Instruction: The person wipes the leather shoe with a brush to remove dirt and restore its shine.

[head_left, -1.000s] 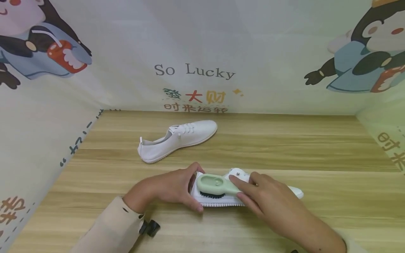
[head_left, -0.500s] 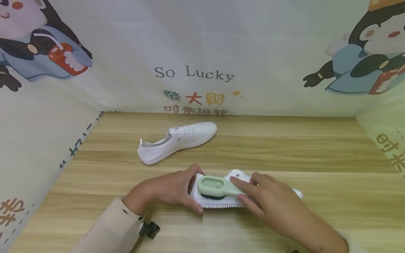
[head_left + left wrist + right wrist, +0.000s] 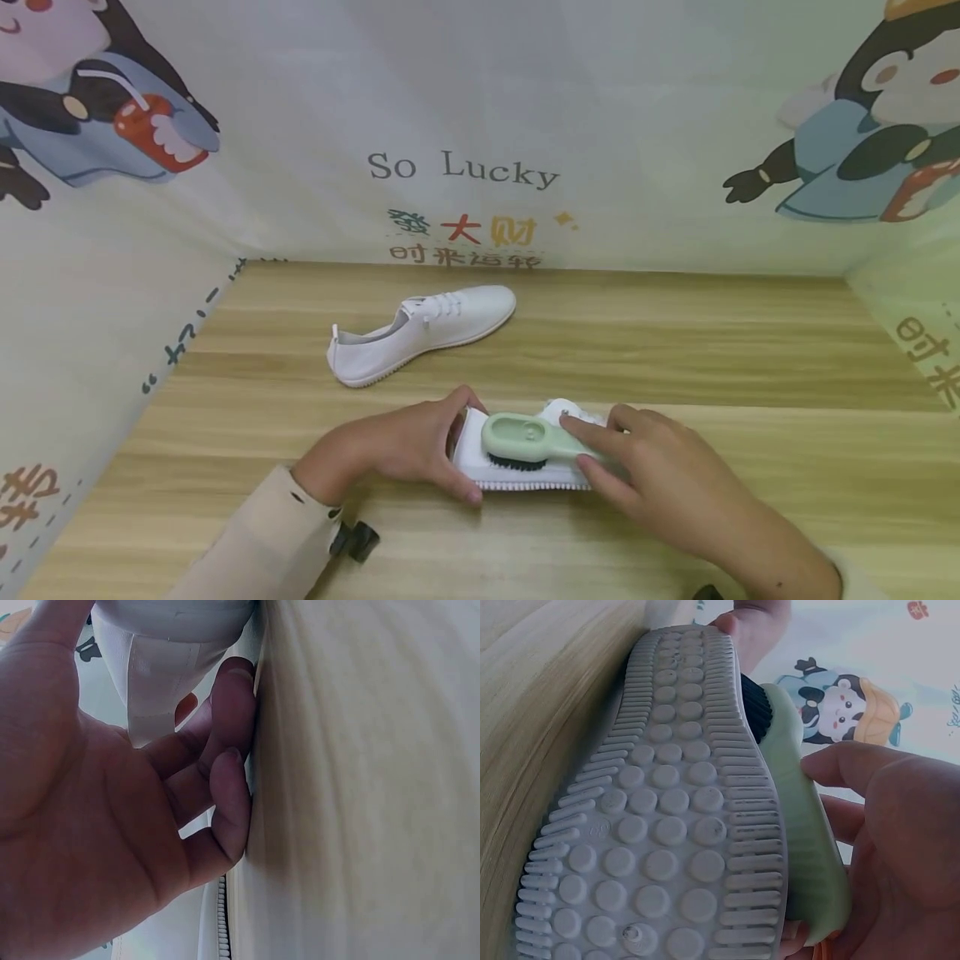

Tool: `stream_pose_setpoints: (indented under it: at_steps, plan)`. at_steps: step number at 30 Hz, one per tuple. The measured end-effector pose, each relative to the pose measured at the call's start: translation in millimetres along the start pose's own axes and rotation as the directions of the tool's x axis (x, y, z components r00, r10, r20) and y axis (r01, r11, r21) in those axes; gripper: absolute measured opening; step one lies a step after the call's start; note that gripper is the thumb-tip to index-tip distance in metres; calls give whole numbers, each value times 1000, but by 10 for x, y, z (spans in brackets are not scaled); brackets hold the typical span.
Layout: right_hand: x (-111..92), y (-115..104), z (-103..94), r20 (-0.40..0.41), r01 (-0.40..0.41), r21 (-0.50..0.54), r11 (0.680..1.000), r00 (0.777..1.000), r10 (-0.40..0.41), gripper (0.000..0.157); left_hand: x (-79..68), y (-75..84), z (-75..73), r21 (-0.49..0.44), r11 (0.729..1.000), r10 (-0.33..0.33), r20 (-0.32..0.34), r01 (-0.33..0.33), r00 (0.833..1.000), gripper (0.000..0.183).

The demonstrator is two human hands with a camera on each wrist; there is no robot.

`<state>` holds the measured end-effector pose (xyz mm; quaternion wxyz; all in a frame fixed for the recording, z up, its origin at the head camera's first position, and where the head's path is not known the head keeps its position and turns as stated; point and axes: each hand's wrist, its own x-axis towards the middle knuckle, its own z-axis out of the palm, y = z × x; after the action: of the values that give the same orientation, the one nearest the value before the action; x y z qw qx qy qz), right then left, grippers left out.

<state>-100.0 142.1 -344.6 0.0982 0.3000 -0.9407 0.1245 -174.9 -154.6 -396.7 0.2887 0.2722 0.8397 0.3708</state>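
Observation:
A white lace-up shoe [image 3: 468,454] lies on its side near the front of the table, its studded sole [image 3: 660,825] facing the person. My left hand [image 3: 416,446] grips the heel, thumb on the near side and fingers round the far side; the left wrist view shows the heel tab [image 3: 150,690] by the palm. In my right hand [image 3: 660,475] is a pale green brush [image 3: 517,435], held by its handle. Its black bristles [image 3: 517,462] rest against the side of the shoe. The right hand hides the toe in the head view.
A second white shoe [image 3: 450,325] stands upright behind, toe to the right. The wood-grain table [image 3: 712,342] is bordered at the back and sides by a printed cloth [image 3: 637,167] with cartoon figures.
My right hand and the brush have moved a little to the right along the shoe, away from the heel. My left hand keeps its grip on the heel.

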Motion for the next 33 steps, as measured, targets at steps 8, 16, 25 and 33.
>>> stream_pose_setpoints:
  at_steps: [8,16,25,33]
  plan:
    - [-18,-13,19,-12,6,-34,999,1000,-7,38,9,10,7,11,1000,4,6,-4,1000,81]
    - [-1,-24,35,-28,17,-50,999,999,-18,37,-1,17,-9,11,1000,3,7,-3,1000,81]
    - [-31,11,34,-4,-61,0,998,998,61,39,-6,11,-22,7,1000,-8,1,8,1000,81]
    - [-145,176,21,-54,-61,-3,998,997,61,39,-17,9,-24,16,1000,-20,3,20,1000,81]
